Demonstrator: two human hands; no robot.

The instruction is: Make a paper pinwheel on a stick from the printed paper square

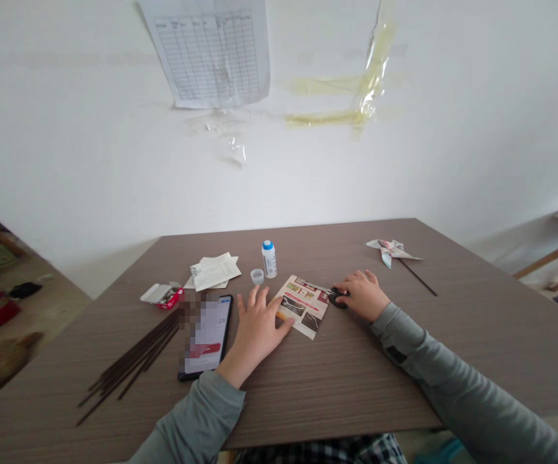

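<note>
Our left hand [258, 328] lay spread on the paper's [312, 298] edge, probably steadying it; our right hand [365, 296] curled at the scissors [339, 300], grip unclear.

Bare tabletop [491, 361] lies open at right — the bottle [270, 261] blocks the centre back.

The left hand [258, 322] spreads over the edge of a square printed paper sheet [304, 305], and the right hand [363, 295] is on the black-handled scissors [339, 298] just beside it! Behind, a white plastic bottle with a blue cap [269, 260] stands upright on the brown wood-grain table [356, 386].
</note>
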